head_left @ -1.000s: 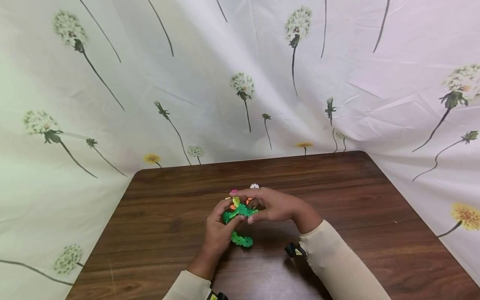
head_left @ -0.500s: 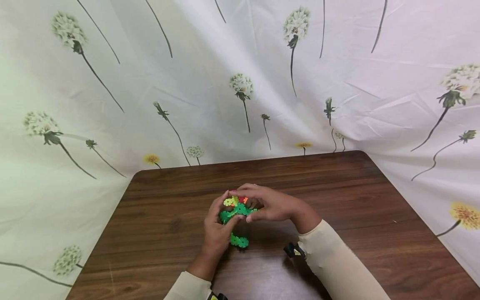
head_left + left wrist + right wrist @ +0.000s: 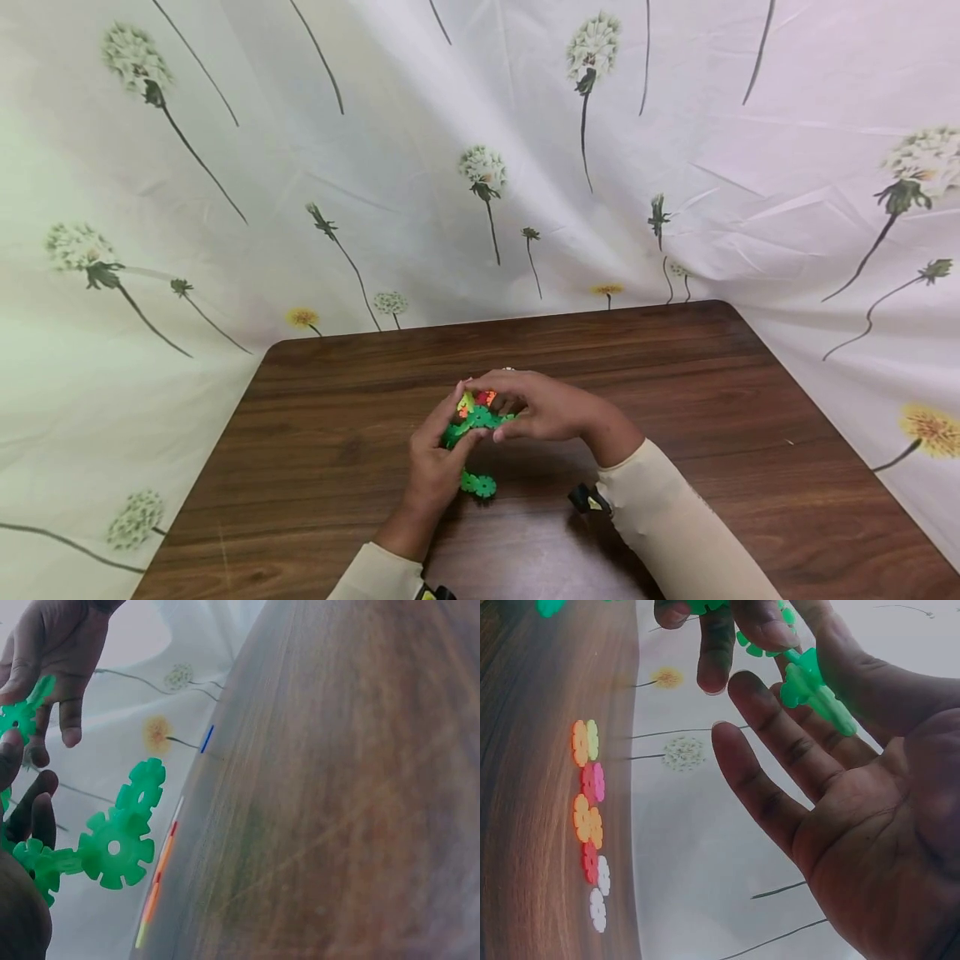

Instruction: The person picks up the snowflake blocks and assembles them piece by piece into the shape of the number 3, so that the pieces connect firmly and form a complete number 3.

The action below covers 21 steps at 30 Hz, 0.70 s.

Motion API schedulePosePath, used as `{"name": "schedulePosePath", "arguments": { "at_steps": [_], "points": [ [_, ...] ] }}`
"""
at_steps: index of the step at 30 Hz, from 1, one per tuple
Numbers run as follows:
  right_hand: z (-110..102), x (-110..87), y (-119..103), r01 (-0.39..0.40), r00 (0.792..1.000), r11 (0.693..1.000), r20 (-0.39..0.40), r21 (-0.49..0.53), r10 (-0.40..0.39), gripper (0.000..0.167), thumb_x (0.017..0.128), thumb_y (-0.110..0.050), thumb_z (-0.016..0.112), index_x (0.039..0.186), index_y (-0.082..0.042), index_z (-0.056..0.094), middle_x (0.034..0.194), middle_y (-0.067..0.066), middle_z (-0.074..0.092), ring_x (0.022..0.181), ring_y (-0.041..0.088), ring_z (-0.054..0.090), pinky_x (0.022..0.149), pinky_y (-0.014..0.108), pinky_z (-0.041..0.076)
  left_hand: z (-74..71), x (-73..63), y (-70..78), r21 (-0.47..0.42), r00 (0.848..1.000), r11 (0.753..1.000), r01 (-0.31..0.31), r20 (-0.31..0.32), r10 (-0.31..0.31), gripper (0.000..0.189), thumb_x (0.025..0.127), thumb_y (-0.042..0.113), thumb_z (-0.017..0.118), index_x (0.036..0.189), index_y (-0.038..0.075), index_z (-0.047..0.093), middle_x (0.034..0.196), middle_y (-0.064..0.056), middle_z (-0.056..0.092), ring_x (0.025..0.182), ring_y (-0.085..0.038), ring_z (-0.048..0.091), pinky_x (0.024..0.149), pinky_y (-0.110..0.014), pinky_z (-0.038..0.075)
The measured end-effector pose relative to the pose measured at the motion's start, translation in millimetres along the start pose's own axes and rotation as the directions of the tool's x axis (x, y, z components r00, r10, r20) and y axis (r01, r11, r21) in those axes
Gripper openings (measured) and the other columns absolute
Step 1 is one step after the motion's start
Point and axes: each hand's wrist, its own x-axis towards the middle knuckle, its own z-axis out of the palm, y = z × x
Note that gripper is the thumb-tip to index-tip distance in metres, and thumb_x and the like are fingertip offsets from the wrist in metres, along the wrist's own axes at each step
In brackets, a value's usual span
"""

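My left hand (image 3: 435, 462) grips a chain of green notched interlocking discs (image 3: 480, 417), fingers and thumb curled on it above the table. One arm of the chain hangs toward me, ending in a green disc (image 3: 486, 486). In the left wrist view, this lower arm shows a large disc (image 3: 112, 851) with a centre hole. My right hand (image 3: 551, 408) is at the chain's right end, its fingers loosely extended. In the right wrist view, a green disc end (image 3: 817, 690) lies between its thumb and fingers; whether they press on it I cannot tell.
Behind the hands, a row of loose discs lies on the wooden table (image 3: 675, 375): orange (image 3: 580, 742), pink (image 3: 592, 781), red (image 3: 590, 861) and white (image 3: 598, 910) ones. A blue piece (image 3: 207, 739) lies near the table edge. A flower-printed cloth (image 3: 420, 167) hangs beyond.
Both hands stay close together with only slight shifts. The hanging green arm has moved slightly left, and the right hand covers more of the loose discs than one second ago.
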Motion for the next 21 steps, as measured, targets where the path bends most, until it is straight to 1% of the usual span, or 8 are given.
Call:
{"name": "schedulePosePath", "arguments": {
  "at_steps": [2, 5, 9, 13, 17, 21],
  "points": [
    [-0.1, 0.0, -0.1, 0.008, 1.000, 1.000, 0.001, 0.003, -0.008, 0.077, 0.095, -0.009, 0.083, 0.164, -0.008, 0.048, 0.154, 0.012, 0.060, 0.120, 0.021, 0.070, 0.101, 0.032, 0.062, -0.3, 0.2, -0.2, 0.010, 1.000, 1.000, -0.018, 0.007, 0.018, 0.075, 0.085, -0.018, 0.080, 0.155, -0.002, 0.057, 0.151, -0.027, 0.064, 0.141, -0.006, 0.063, 0.110, -0.024, 0.056],
    [0.0, 0.2, -0.4, 0.007, 1.000, 1.000, 0.003, 0.014, -0.007, 0.078, 0.094, -0.008, 0.083, 0.164, -0.007, 0.048, 0.150, 0.014, 0.062, 0.119, 0.021, 0.072, 0.102, 0.032, 0.062, -0.2, 0.5, -1.1, 0.005, 0.998, 0.998, -0.060, 0.006, 0.060, 0.075, 0.082, -0.020, 0.080, 0.152, -0.003, 0.060, 0.148, -0.026, 0.066, 0.140, -0.008, 0.064, 0.111, -0.023, 0.055],
    [0.0, 0.2, -1.5, -0.010, 1.000, 0.999, 0.009, 0.036, 0.009, 0.077, 0.094, -0.006, 0.083, 0.163, -0.005, 0.048, 0.144, 0.016, 0.063, 0.118, 0.021, 0.072, 0.102, 0.031, 0.062, 0.1, 1.1, -1.7, -0.005, 0.996, 0.996, -0.092, -0.012, 0.092, 0.072, 0.079, -0.021, 0.082, 0.147, -0.003, 0.065, 0.144, -0.025, 0.068, 0.139, -0.007, 0.064, 0.111, -0.021, 0.055],
    [0.5, 0.4, -1.1, -0.015, 1.000, 0.999, 0.006, 0.041, 0.014, 0.078, 0.093, -0.005, 0.083, 0.163, -0.004, 0.049, 0.139, 0.018, 0.064, 0.118, 0.023, 0.073, 0.101, 0.030, 0.062, 0.7, 2.3, -2.2, -0.008, 0.992, 0.993, -0.121, -0.026, 0.121, 0.069, 0.078, -0.021, 0.083, 0.143, -0.005, 0.067, 0.140, -0.027, 0.070, 0.139, -0.008, 0.065, 0.112, -0.022, 0.055],
    [1.9, 1.2, 2.5, 0.002, 1.000, 1.000, 0.004, 0.030, -0.002, 0.078, 0.093, -0.006, 0.083, 0.163, -0.003, 0.049, 0.137, 0.018, 0.065, 0.118, 0.023, 0.073, 0.101, 0.029, 0.062, 1.0, 3.0, -2.7, 0.003, 0.991, 0.992, -0.130, -0.030, 0.130, 0.071, 0.077, -0.022, 0.083, 0.144, -0.005, 0.067, 0.138, -0.029, 0.070, 0.138, -0.008, 0.065, 0.112, -0.022, 0.056],
    [1.8, 1.1, 6.2, 0.012, 1.000, 0.999, 0.006, 0.050, -0.012, 0.077, 0.093, -0.005, 0.083, 0.161, 0.000, 0.049, 0.136, 0.019, 0.064, 0.115, 0.020, 0.074, 0.097, 0.028, 0.064, 1.3, 2.9, -2.5, 0.055, 0.992, 0.991, -0.125, -0.007, 0.125, 0.076, 0.076, -0.020, 0.085, 0.147, -0.003, 0.065, 0.139, -0.027, 0.069, 0.138, -0.007, 0.064, 0.112, -0.021, 0.055]
  ]
}}
